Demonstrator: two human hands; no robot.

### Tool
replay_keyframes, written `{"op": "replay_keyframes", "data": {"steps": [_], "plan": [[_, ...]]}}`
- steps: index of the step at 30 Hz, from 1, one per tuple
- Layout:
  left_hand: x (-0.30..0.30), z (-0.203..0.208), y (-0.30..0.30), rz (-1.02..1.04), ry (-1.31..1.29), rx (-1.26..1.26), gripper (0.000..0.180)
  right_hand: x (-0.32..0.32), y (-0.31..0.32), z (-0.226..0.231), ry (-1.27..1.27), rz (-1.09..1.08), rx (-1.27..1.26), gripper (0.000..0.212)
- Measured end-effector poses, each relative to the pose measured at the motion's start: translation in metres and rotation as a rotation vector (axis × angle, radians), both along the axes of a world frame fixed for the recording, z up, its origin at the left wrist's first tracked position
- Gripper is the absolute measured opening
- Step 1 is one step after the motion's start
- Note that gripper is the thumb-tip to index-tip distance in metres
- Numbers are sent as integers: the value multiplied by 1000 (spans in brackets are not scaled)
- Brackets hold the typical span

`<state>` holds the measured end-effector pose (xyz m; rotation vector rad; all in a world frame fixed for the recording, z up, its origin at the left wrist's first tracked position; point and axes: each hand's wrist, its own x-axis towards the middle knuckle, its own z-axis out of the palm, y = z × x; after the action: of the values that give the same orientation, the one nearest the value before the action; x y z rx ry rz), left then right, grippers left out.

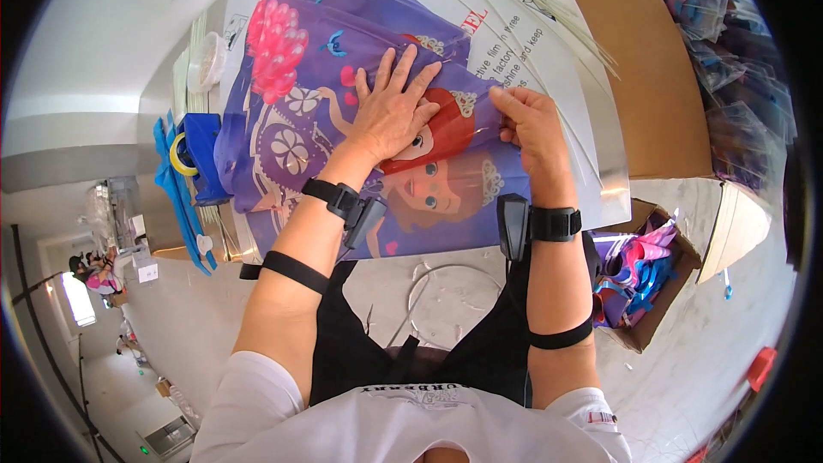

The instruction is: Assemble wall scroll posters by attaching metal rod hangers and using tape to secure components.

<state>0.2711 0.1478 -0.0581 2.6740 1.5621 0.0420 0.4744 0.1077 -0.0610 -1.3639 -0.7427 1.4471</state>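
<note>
Purple printed sheets (pixel 291 184) with cartoon princess figures, red hair, tiaras and pink balloons lie in layers in front of me. My left hand (pixel 394 107) rests on the upper sheet, fingers spread and palm down. At the right edge of that sheet, my right hand (pixel 530 120) pinches its margin between thumb and bent fingers. The sheet's upper part slants up past my left hand and is creased there. Whether anything small is also in the right hand's pinch is hidden.
Bundles of thin pale rods (pixel 549 21) lie across the white printed board (pixel 561 103). A blue tape dispenser (pixel 199 159) and a white round container (pixel 207 64) stand at left. An open carton (pixel 639 339) holds colourful scraps below right. Bagged goods (pixel 737 111) fill a box at far right.
</note>
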Motion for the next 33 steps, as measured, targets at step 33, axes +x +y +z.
{"op": "replay_keyframes", "data": {"steps": [33], "plan": [[-383,78,-80,1611,-1264,-151,15,12,10,-36,-145,25,-3,9]]}}
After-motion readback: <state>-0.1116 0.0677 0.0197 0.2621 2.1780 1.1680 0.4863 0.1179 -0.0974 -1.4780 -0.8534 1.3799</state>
